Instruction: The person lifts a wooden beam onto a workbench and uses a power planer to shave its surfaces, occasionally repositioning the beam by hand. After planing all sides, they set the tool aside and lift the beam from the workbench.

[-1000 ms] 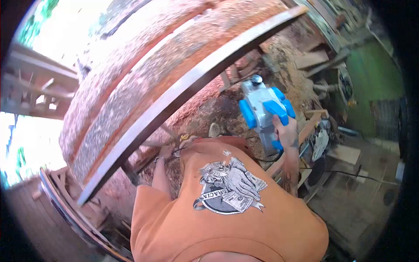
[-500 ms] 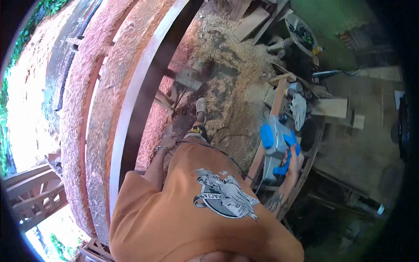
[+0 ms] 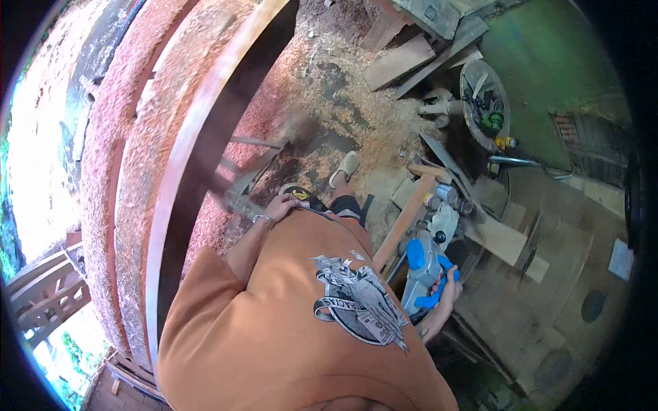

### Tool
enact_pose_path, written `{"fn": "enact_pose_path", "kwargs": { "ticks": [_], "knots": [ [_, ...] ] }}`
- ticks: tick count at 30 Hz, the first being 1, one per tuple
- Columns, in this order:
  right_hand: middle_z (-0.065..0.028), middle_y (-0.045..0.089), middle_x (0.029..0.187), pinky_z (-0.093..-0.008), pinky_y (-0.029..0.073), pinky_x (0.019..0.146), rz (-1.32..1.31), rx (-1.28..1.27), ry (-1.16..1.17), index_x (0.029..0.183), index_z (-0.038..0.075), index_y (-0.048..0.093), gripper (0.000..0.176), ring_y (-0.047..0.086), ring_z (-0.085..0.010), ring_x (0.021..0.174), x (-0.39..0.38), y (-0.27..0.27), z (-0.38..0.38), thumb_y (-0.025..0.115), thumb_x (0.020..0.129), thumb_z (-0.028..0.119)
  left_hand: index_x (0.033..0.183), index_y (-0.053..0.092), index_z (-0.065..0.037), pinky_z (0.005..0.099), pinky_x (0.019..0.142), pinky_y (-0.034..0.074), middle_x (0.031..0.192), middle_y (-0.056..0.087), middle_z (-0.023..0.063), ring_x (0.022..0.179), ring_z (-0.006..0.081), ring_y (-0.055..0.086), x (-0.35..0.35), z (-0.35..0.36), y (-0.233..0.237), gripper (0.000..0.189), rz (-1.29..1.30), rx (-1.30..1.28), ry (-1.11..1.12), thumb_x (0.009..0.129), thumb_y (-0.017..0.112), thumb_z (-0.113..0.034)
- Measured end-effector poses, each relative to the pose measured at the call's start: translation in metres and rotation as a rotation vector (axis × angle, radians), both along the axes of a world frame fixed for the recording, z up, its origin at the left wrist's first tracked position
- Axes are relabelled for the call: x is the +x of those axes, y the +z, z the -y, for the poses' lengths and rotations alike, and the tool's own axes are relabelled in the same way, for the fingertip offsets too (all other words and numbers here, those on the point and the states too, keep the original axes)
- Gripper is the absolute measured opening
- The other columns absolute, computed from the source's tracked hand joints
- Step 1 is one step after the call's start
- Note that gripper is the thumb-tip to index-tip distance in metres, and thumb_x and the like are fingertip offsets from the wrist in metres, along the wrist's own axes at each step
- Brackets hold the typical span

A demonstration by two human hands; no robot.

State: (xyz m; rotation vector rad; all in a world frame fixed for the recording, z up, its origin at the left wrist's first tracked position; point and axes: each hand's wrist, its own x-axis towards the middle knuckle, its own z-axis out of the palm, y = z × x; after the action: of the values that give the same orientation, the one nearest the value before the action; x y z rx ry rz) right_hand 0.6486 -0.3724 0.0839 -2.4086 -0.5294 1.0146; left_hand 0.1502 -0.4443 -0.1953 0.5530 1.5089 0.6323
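Note:
My right hand (image 3: 449,293) is wrapped round the blue handle of a grey and blue power tool (image 3: 421,274), low at the right beside a wooden bench frame. On the other side, my left hand (image 3: 279,207) rests at the front of my body, by the lower edge of the orange shirt (image 3: 274,288). A dark cord lies close to its fingers; whether they grip it is too small to tell. Beyond the tool lie a pale cloth or glove (image 3: 444,225) and some cans (image 3: 447,194).
A long wooden beam (image 3: 186,147) runs along the left, with shavings-covered boards (image 3: 130,205) outside it. Shavings (image 3: 384,116) cover the floor round my foot. Further right are a round container (image 3: 504,103), loose planks (image 3: 399,61) and a wooden bench (image 3: 410,219).
The view has shifted and turned. The power tool, still in my right hand, now appears lower and closer to my body. My left hand appears higher, against the shirt's lower edge.

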Motion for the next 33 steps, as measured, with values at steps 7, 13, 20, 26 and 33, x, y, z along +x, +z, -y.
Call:
{"fn": "enact_pose_path", "kwargs": {
  "ticks": [7, 13, 20, 26, 33],
  "knots": [
    [-0.0011, 0.052, 0.058, -0.0316, 0.038, 0.041, -0.049, 0.029, 0.37, 0.081, 0.011, 0.058, 0.038, 0.05, -0.0144, 0.044, -0.006, -0.038, -0.26, 0.072, 0.095, 0.044, 0.085, 0.072, 0.0, 0.0406, 0.069, 0.05, 0.071, 0.067, 0.0142, 0.068, 0.0223, 0.062, 0.016, -0.166, -0.028, 0.05, -0.255, 0.029, 0.093, 0.096, 0.064, -0.048],
    [-0.0035, 0.062, 0.074, -0.0317, 0.046, 0.054, -0.041, 0.011, 0.853, 0.097, 0.006, 0.064, 0.031, 0.057, -0.0151, 0.058, -0.093, -0.045, -0.483, 0.072, 0.096, 0.036, 0.084, 0.074, -0.002, 0.0445, 0.068, 0.05, 0.073, 0.067, 0.0213, 0.068, 0.0321, 0.066, -0.024, -0.316, 0.031, 0.052, -0.427, 0.047, 0.094, 0.098, 0.059, -0.049],
    [-0.013, 0.071, 0.112, -0.0391, 0.049, 0.092, 0.065, -0.171, 1.62, 0.115, -0.003, 0.068, 0.04, 0.064, -0.0256, 0.099, -0.247, -0.173, -0.714, 0.082, 0.084, 0.018, 0.098, 0.073, -0.008, 0.0433, 0.079, 0.056, 0.091, 0.074, 0.0156, 0.086, 0.0319, 0.073, -0.037, -0.389, -0.058, 0.025, -0.458, -0.137, 0.525, 0.087, 0.072, -0.031],
    [-0.0175, 0.074, 0.103, -0.0461, 0.051, 0.086, 0.198, 0.007, 2.1, 0.12, -0.005, 0.065, 0.047, 0.068, -0.0323, 0.091, -0.364, -0.346, -0.825, 0.081, 0.083, 0.019, 0.08, 0.07, -0.006, 0.0497, 0.072, 0.05, 0.078, 0.068, 0.0188, 0.078, 0.0386, 0.066, -0.009, -0.433, -0.086, 0.044, -0.465, -0.342, 0.383, 0.092, 0.062, -0.047],
    [-0.0118, 0.07, 0.101, -0.0426, 0.051, 0.081, -0.151, -0.325, 2.138, 0.12, -0.002, 0.063, 0.042, 0.066, -0.0271, 0.089, -0.448, -0.489, -0.893, 0.078, 0.088, 0.02, 0.088, 0.072, -0.006, 0.0473, 0.074, 0.052, 0.083, 0.07, 0.0208, 0.079, 0.0395, 0.067, 0.069, -0.498, -0.137, 0.039, -0.275, -0.582, 0.675, 0.097, 0.061, -0.042]
  ]
}}
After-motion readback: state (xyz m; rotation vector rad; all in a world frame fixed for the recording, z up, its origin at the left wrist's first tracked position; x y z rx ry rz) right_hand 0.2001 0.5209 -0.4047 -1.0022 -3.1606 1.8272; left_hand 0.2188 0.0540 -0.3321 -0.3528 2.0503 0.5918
